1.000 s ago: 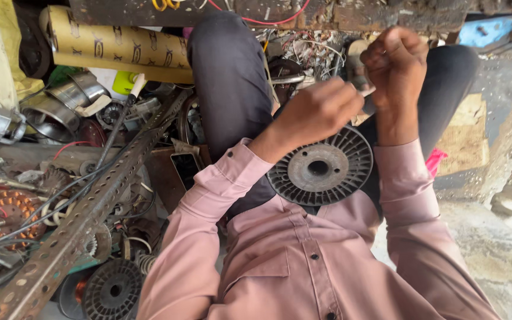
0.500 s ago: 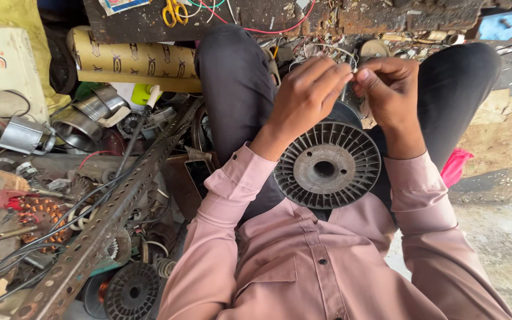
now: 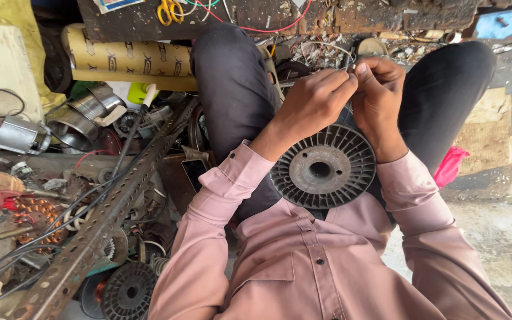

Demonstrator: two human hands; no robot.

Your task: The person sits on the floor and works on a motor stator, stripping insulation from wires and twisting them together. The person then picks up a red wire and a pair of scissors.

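Grey plastic spool point(image 3: 323, 170) rests in the lap just below both hands; left hand point(image 3: 312, 104) and right hand point(image 3: 379, 95) meet fingertip to fingertip, pinching something too thin to identify.

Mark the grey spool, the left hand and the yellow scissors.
grey spool point(image 3: 322, 169): head view, on its ribbed round flange near the hub.
left hand point(image 3: 310, 105): head view, on the back of the hand.
yellow scissors point(image 3: 170, 10): head view, on the handle loops.
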